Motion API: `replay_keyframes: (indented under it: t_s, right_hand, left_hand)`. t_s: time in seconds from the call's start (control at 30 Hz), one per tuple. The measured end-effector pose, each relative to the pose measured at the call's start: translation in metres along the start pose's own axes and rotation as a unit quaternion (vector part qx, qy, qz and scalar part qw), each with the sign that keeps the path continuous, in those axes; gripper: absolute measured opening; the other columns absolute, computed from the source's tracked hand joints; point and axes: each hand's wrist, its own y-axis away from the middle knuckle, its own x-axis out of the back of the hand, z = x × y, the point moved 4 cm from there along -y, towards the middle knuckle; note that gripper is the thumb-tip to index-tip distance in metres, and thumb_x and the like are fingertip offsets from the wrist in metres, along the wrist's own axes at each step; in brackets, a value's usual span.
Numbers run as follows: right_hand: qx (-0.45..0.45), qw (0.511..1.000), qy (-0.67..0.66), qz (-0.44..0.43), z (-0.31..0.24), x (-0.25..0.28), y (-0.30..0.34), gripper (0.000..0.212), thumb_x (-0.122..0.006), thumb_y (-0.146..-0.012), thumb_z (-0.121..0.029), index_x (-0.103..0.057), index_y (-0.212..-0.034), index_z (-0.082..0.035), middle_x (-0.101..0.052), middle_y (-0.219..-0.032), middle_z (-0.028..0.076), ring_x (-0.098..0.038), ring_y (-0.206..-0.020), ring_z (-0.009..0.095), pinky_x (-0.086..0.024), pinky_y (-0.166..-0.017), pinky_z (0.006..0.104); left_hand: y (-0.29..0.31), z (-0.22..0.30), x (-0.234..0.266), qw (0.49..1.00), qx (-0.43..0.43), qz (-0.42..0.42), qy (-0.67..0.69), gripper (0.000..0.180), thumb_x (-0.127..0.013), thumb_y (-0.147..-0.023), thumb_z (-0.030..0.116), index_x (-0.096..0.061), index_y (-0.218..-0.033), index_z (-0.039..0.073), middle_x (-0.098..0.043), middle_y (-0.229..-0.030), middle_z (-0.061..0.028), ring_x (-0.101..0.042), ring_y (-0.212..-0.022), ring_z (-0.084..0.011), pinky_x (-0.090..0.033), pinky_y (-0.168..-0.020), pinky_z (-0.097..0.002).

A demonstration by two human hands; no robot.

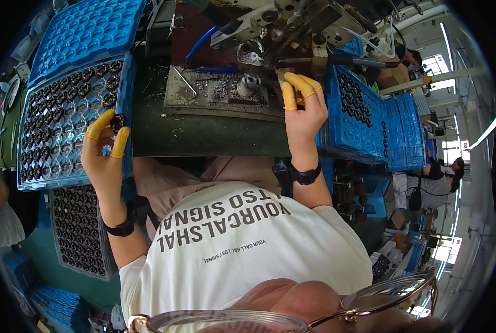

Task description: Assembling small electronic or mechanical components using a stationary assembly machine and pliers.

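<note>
My left hand point(101, 149) pinches a dark round part point(117, 123) over the right edge of a blue tray point(129, 83). My right hand point(305, 119) is bent near the machine point(319, 55); cannot tell whether it grasps anything. Between them: metal plate point(177, 104) with grey debris point(208, 83), post point(249, 83), hex key point(185, 81).

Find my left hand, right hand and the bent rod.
Left hand point(101, 160), head view, middle of the hand.
Right hand point(306, 115), head view, middle of the hand.
Bent rod point(184, 80), head view, long arm.

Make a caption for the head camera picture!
Left hand holds a round dark part by a blue tray; right hand near the machine.
</note>
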Motion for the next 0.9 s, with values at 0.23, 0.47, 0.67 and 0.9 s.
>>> replay_keyframes:
  t_s: [0.23, 0.47, 0.67, 0.9]
  right_hand:
    - [-0.433, 0.591, -0.681, 0.011, 0.059, -0.042, 0.018, 0.023, -0.059, -0.095, -0.007, -0.061, -0.117, 0.0, -0.066, -0.109, 0.01, -0.064, -0.094, 0.018, -0.051, -0.084, 0.0297]
    - [-0.372, 0.633, -0.679, -0.019, 0.05, -0.048, 0.01, 0.02, -0.059, -0.094, -0.005, -0.062, -0.114, -0.002, -0.066, -0.107, 0.009, -0.063, -0.093, 0.018, -0.052, -0.081, 0.0289]
    - [-0.339, 0.685, -0.643, -0.048, 0.042, -0.046, 0.006, 0.017, -0.06, -0.093, -0.003, -0.065, -0.109, -0.003, -0.066, -0.104, 0.007, -0.062, -0.089, 0.016, -0.051, -0.078, 0.0283]
    - [-0.302, 0.748, -0.589, -0.054, 0.041, -0.046, 0.006, 0.02, -0.063, -0.09, 0.001, -0.065, -0.11, -0.001, -0.067, -0.101, 0.006, -0.062, -0.088, 0.015, -0.05, -0.077, 0.0277]
  left_hand:
    - [0.0, -0.001, 0.001, 1.0, 0.005, 0.0, -0.01, 0.041, -0.076, -0.082, 0.004, -0.064, -0.121, 0.003, -0.065, -0.098, -0.002, -0.058, -0.082, -0.0075, -0.046, -0.07, -0.0196]
    - [0.0, 0.002, 0.0, 1.0, 0.01, 0.009, -0.002, 0.041, -0.076, -0.082, 0.005, -0.064, -0.121, 0.003, -0.064, -0.096, -0.0016, -0.057, -0.081, -0.0072, -0.046, -0.071, -0.0199]
    - [0.0, 0.0, 0.0, 1.0, 0.009, 0.004, -0.009, 0.041, -0.077, -0.082, 0.005, -0.064, -0.121, 0.003, -0.065, -0.096, -0.0014, -0.058, -0.082, -0.0075, -0.046, -0.071, -0.0199]
    - [-0.001, 0.003, 0.0, 1.0, 0.008, 0.005, -0.007, 0.041, -0.077, -0.081, 0.004, -0.065, -0.12, 0.003, -0.065, -0.097, -0.0019, -0.058, -0.082, -0.0076, -0.047, -0.071, -0.0201]
